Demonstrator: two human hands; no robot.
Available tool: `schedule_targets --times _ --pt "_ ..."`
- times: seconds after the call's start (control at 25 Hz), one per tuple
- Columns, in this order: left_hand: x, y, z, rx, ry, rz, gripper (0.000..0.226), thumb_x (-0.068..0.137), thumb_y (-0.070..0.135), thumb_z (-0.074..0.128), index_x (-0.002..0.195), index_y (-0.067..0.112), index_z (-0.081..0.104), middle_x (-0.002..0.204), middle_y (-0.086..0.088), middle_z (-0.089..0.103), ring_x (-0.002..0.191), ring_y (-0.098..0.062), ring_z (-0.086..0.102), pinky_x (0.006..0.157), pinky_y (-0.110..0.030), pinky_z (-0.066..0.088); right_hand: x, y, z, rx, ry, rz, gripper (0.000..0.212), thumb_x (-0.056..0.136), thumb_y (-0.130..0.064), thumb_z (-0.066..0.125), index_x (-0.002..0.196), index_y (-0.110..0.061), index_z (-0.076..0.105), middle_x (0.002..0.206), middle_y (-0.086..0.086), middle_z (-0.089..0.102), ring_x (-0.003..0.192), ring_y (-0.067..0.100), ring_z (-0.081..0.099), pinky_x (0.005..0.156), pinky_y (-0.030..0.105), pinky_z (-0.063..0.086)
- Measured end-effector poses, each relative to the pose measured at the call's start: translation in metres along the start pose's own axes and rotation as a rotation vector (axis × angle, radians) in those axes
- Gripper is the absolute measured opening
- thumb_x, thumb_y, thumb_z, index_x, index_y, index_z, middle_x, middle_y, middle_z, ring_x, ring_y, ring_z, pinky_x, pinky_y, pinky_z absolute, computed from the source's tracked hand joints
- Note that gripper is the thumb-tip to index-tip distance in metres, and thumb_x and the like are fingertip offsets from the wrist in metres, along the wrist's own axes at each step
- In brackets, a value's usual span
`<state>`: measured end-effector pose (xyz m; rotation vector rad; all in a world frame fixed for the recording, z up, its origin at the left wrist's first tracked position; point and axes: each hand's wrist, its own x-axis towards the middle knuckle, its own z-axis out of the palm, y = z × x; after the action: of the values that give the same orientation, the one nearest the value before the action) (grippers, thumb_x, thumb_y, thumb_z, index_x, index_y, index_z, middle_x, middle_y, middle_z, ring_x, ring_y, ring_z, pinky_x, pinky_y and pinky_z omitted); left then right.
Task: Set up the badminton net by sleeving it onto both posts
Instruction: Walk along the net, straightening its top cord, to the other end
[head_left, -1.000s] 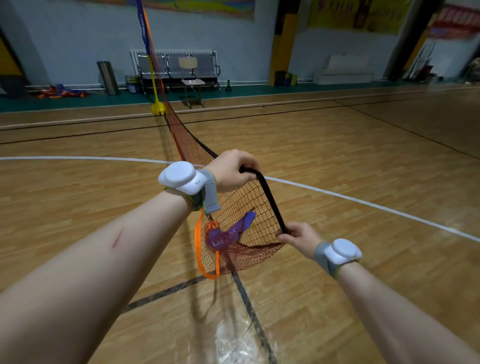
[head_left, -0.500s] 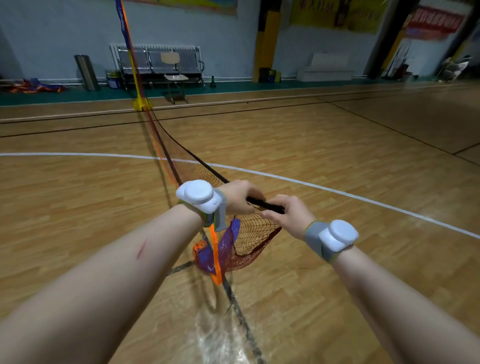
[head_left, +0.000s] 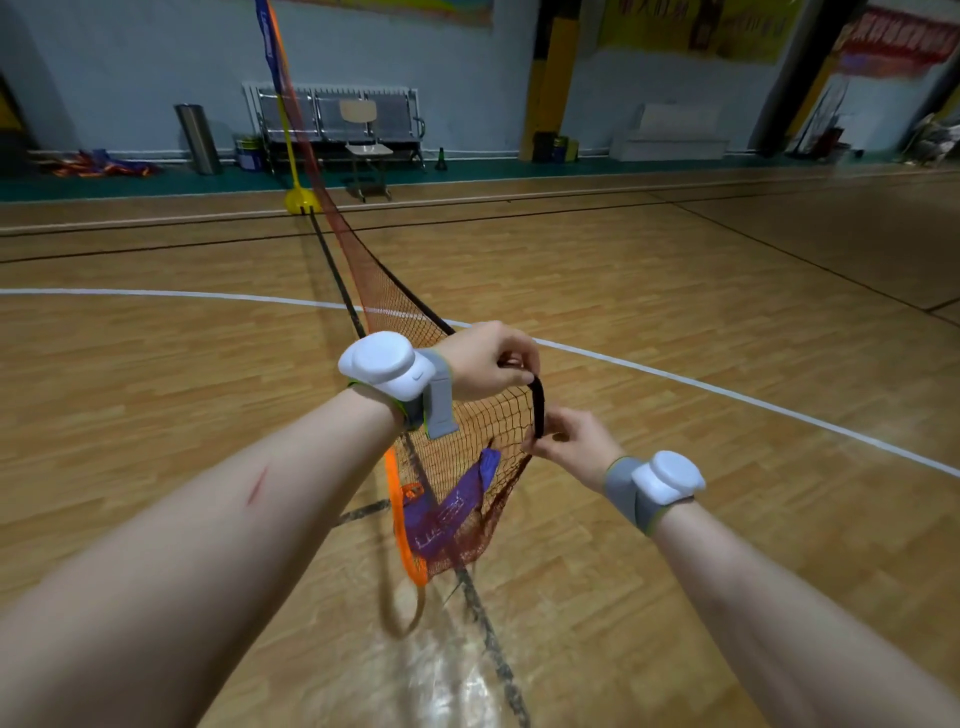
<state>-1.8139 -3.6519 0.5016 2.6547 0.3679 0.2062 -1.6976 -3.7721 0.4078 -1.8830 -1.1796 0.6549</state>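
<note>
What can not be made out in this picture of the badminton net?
1. Top of the thin yellow far post: cut off by the upper edge, head view.
2. The second post: outside the head view.
3. Ends of the black fabric edge band: covered by the grip of the left hand and the right hand.
4. White lettering on the purple fabric label: folded and blurred.
</note>
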Motion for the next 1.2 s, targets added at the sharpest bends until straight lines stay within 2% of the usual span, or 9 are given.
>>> schedule_targets --times 0.32,0.44,0.56,0.64,0.72,0.8,0.88,1.0,1.2 --pt "-0.036 0.005 -0.017 -0.013 0.038 -0.118 0.009 0.089 0.018 0.055 0.090 0.019 0.064 0.096 -0.004 0.063 0.092 -0.022 0.057 0.083 -0.031 0.046 -0.033 0.021 0.005 -0.042 0.021 0.124 0.012 0.084 -0.004 0.062 0.090 0.003 0.071 0.093 0.024 0.070 0.082 0.017 0.058 0.073 0.018 0.047" --pt "-0.042 0.000 -0.014 0.022 0.020 -0.152 0.007 0.087 0.019 0.053 0.082 0.020 0.058 0.083 0.001 0.055 0.082 -0.021 0.052 0.071 -0.028 0.042 -0.042 0.006 0.001 -0.058 0.066 0.111 0.023 0.085 -0.013 0.064 0.064 -0.006 0.069 0.063 0.011 0.065 0.059 0.006 0.053 0.062 0.020 0.042" --pt "-0.050 -0.010 -0.004 0.144 -0.051 -0.179 0.019 0.085 0.025 0.057 0.102 0.017 0.061 0.112 -0.005 0.055 0.104 -0.024 0.053 0.087 -0.033 0.046 -0.056 -0.018 0.003 -0.029 0.123 0.069 0.018 0.085 -0.017 0.065 0.069 -0.011 0.071 0.054 -0.008 0.052 0.044 -0.001 0.040 0.048 0.011 0.031" --pt "-0.056 -0.012 0.003 0.145 -0.115 -0.155 0.045 0.085 0.024 0.060 0.129 0.024 0.049 0.145 -0.002 0.033 0.133 -0.020 0.035 0.109 -0.034 0.033 -0.060 -0.031 0.007 -0.099 0.126 0.022 0.015 0.085 -0.018 0.066 0.089 -0.006 0.073 0.063 -0.013 0.050 0.051 -0.004 0.045 0.053 0.009 0.032" --pt "-0.062 -0.003 0.011 0.104 -0.193 -0.044 0.059 0.085 0.018 0.060 0.139 0.026 0.038 0.155 0.002 0.019 0.142 -0.016 0.023 0.113 -0.029 0.023 -0.066 -0.040 0.013 -0.227 0.129 -0.009 0.019 0.084 -0.020 0.066 0.098 -0.009 0.073 0.067 -0.017 0.041 0.062 -0.007 0.040 0.068 0.017 0.032" --pt "-0.064 0.009 0.022 0.080 -0.233 0.033 0.054 0.085 0.018 0.061 0.136 0.022 0.043 0.148 -0.001 0.036 0.136 -0.016 0.035 0.110 -0.028 0.029 -0.072 -0.046 0.014 -0.310 0.117 -0.019 0.022 0.085 -0.019 0.065 0.105 -0.012 0.071 0.074 -0.011 0.039 0.074 -0.004 0.039 0.073 0.022 0.028" --pt "-0.066 0.017 0.029 0.078 -0.232 0.050 0.037 0.086 0.022 0.061 0.122 0.015 0.058 0.122 -0.006 0.061 0.112 -0.020 0.056 0.093 -0.028 0.044 -0.079 -0.049 0.013 -0.354 0.126 -0.016 0.022 0.085 -0.015 0.064 0.106 -0.009 0.070 0.086 0.001 0.047 0.091 0.010 0.048 0.078 0.027 0.033" --pt "-0.074 0.023 0.028 0.120 -0.195 0.049 0.018 0.088 0.020 0.058 0.100 0.009 0.067 0.085 -0.006 0.061 0.079 -0.019 0.052 0.063 -0.026 0.037 -0.090 -0.046 0.017 -0.332 0.173 -0.014 0.018 0.081 -0.012 0.068 0.096 -0.002 0.067 0.089 0.004 0.052 0.090 0.014 0.048 0.076 0.025 0.034" --pt "-0.087 0.041 0.019 0.067 -0.058 0.121 0.015 0.088 0.017 0.058 0.096 0.010 0.069 0.082 0.000 0.059 0.077 -0.015 0.050 0.069 -0.023 0.038 -0.104 -0.039 0.027 -0.134 0.102 0.051 0.020 0.077 -0.010 0.072 0.071 -0.017 0.055 0.073 0.002 0.058 0.073 0.015 0.052 0.068 0.026 0.042"
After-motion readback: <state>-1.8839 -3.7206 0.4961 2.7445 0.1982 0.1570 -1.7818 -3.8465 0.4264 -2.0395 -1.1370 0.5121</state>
